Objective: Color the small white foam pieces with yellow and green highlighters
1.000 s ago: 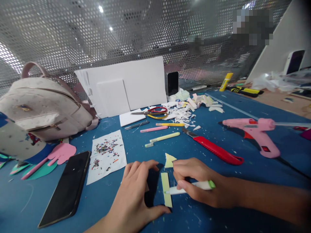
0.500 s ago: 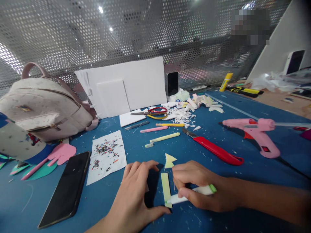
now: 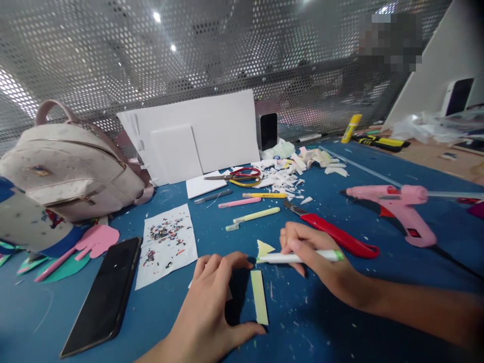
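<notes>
My right hand [image 3: 321, 259] is closed around a white-barrelled marker [image 3: 287, 257] with a green end. Its tip is close to a small pale yellow-green cut piece [image 3: 264, 248]. My left hand [image 3: 215, 297] rests on the table, thumb and fingers spread apart with a gap between them. Next to that gap lies a light green strip [image 3: 259, 297], its lower end by my left thumb. Part of a pale scrap shows beneath my left hand, mostly covered. Beyond both hands lie a yellow highlighter [image 3: 257, 215] and its cap [image 3: 232, 227].
A red-handled cutter [image 3: 340, 236] lies behind my right hand, with a pink glue gun [image 3: 401, 201] further right. A phone [image 3: 104, 292] and a sheet [image 3: 151, 264] with small bits lie left. Scissors [image 3: 242, 175], white scraps [image 3: 280, 176] and a backpack [image 3: 68, 166] sit at the back.
My right hand has lifted and moved away from me with the marker, from the strip's lower end to the small cut piece. My left hand has barely moved.
</notes>
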The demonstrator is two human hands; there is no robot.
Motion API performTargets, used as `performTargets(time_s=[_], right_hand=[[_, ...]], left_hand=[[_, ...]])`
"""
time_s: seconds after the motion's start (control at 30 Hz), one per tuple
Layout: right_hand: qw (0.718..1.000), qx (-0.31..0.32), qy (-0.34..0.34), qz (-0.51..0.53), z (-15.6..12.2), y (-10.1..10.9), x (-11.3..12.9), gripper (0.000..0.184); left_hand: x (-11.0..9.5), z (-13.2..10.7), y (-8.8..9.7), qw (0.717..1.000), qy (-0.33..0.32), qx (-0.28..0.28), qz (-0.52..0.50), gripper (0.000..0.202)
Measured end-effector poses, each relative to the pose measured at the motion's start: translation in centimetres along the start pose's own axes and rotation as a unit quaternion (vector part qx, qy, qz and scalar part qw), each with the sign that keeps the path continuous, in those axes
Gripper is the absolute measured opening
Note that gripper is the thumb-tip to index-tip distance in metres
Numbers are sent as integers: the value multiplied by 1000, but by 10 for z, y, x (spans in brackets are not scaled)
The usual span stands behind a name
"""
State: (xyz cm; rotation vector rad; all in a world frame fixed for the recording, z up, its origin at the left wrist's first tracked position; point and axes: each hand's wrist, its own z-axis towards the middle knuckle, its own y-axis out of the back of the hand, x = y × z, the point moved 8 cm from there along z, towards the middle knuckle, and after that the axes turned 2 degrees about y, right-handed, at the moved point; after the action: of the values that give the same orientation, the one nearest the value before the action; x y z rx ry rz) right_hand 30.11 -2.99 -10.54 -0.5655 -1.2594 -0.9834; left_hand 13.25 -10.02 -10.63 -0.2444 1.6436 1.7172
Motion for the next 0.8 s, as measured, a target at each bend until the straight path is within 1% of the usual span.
performTargets(time_s=[0.07, 0.2, 0.33, 0.43, 0.5, 0.63, 0.8], right_hand=[[1000, -27, 5, 4, 2, 5, 2, 37], [999, -48, 8, 3, 5, 10, 7, 40], [998, -56, 11, 1, 6, 13, 6, 40], [998, -56, 12, 4, 6, 13, 4, 39], [998, -54, 14, 6, 5, 13, 4, 39], [998, -53, 19, 18, 5, 13, 5, 36], [997, -25, 60, 41, 2, 8, 13, 27]], left_hand=[[-1, 0, 2, 1000, -10, -11, -7, 78], [-4, -4, 11, 998, -31, -54, -2, 80], [-4, -9, 23, 992, -38, -114, 42, 68], [-5, -10, 28, 988, -45, -137, 56, 63], [-6, -10, 28, 987, -53, -139, 54, 64], [-7, -10, 26, 989, -58, -125, 50, 65], [-8, -9, 25, 991, -59, -114, 42, 68]])
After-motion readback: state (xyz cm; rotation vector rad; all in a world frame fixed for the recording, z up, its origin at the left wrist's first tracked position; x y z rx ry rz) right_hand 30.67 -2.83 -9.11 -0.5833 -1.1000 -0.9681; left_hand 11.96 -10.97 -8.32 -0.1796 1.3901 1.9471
